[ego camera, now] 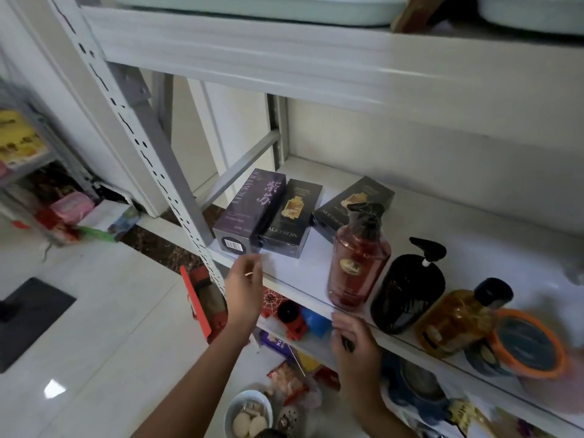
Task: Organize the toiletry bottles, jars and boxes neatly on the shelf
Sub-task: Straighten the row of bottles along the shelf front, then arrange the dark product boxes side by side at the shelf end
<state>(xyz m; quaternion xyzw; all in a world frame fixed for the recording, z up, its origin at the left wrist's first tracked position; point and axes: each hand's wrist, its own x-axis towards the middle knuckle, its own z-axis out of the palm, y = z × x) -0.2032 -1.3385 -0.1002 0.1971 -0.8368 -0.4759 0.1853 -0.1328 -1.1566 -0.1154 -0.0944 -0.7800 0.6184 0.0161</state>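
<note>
left hand [245,279] slack-fingered near purple box [249,213], right hand [354,339] blurred, grip unclear

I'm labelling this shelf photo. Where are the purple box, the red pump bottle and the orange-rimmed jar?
purple box [243,211]: head view, its lettered upper face.
red pump bottle [357,270]: head view, middle of its body.
orange-rimmed jar [526,343]: head view, centre of its lid.

This looks like a storage corner in someone's home. A white metal rack [142,147] with slotted uprights stands on a glossy tiled floor [104,311]. One shelf [294,273] carries toiletry boxes [249,213] and pump bottles [357,263], with pale plastic basins [268,7] up top. Snack packets [287,380] and a red toy [290,314] sit lower down. A second cluttered rack [31,159] stands off to the left.
</note>
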